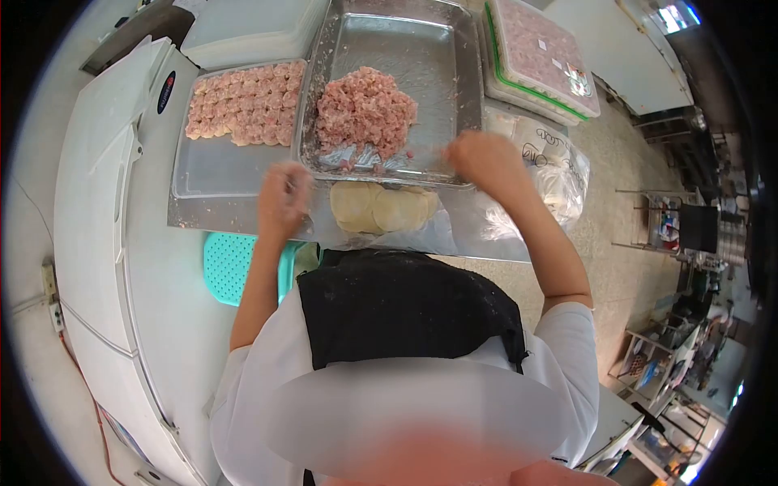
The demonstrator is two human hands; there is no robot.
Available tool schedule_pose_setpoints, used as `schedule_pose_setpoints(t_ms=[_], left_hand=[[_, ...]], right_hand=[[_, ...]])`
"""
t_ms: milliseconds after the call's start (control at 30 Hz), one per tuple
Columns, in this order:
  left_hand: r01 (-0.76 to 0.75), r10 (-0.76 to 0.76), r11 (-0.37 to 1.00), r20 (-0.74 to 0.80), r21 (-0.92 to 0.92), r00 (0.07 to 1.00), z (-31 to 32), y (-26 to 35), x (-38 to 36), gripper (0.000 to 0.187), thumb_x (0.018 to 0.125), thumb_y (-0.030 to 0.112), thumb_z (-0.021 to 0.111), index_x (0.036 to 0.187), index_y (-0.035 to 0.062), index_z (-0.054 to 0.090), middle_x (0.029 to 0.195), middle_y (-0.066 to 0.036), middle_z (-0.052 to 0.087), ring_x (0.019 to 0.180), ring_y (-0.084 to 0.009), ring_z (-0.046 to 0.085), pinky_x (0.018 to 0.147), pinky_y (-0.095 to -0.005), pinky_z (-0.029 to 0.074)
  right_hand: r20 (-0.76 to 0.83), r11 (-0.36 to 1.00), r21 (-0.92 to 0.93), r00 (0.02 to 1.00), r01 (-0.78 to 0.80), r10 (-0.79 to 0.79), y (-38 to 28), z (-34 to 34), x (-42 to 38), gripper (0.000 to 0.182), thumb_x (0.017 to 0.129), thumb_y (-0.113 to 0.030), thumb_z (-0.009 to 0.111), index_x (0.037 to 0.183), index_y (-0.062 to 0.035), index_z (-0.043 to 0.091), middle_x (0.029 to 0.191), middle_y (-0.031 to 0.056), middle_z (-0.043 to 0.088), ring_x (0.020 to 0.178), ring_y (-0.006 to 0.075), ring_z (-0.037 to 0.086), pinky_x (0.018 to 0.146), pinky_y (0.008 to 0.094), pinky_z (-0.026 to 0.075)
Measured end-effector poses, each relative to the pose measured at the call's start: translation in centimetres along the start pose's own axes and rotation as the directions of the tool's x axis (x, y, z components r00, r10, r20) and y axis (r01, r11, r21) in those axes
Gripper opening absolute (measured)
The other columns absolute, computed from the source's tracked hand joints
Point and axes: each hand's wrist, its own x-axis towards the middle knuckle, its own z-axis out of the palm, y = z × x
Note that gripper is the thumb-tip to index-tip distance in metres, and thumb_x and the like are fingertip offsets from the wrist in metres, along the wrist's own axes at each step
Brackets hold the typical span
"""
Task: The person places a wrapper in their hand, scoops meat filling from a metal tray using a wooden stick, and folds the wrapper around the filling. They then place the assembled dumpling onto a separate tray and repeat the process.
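Observation:
My left hand [285, 197], a little blurred, has its fingers curled in. It hangs between the front corner of a metal tray [438, 154] and a plastic tray [219, 174] with rows of shaped dumplings [251, 104]. What these fingers hold is hidden. My right hand [489, 162] is closed over the metal tray's front right corner, its fingertips smeared by motion, and I cannot tell what is in it. Ground raw meat [365, 113] is heaped in the tray's left half. Just in front of the tray lie stacks of round dough wrappers [381, 207].
Stacked boxes with a green rim [543, 57] stand at the back right, above clear plastic bags [551, 174]. Lidded plastic containers [251, 32] are at the back left. A white fridge [105, 202] borders the left side, near a turquoise perforated stool [231, 267].

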Motion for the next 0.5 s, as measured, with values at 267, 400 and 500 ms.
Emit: schedule_pose_setpoints(t_ms=[267,400,500], left_hand=[[-0.130,0.104,0.988,0.271,0.079,0.957,5.8,0.6,-4.2,0.025,0.079,0.014,0.069,0.101,0.0039,0.063,0.096,-0.013,0.062,0.084,-0.0300,0.060,0.075,-0.0362,0.048],[0.117,-0.106,0.993,0.296,-0.018,0.949,5.4,0.0,-4.4,0.016,0.080,0.012,0.067,0.094,0.0027,0.066,0.089,-0.014,0.062,0.087,-0.0326,0.059,0.079,-0.0376,0.048],[0.091,-0.074,0.994,0.226,-0.064,0.971,4.2,1.0,-3.7,0.014,0.084,0.012,0.064,0.091,0.0006,0.067,0.087,-0.013,0.063,0.081,-0.0308,0.060,0.074,-0.0354,0.048]], right_hand=[[0.008,0.982,0.090,0.986,0.165,-0.167,0.5,2.6,0.2,0.016,0.080,-0.016,0.056,0.075,-0.0048,0.066,0.074,0.0134,0.065,0.071,0.0303,0.066,0.059,0.0417,0.052],[0.013,0.995,0.043,0.996,0.088,-0.088,3.7,1.2,2.8,0.017,0.082,-0.016,0.055,0.076,-0.0040,0.067,0.075,0.0141,0.066,0.072,0.0307,0.067,0.060,0.0418,0.053],[-0.126,0.978,0.101,0.978,0.180,-0.167,1.1,6.1,2.0,0.016,0.080,-0.016,0.057,0.073,-0.0050,0.068,0.072,0.0145,0.066,0.068,0.0302,0.067,0.058,0.0409,0.053]])
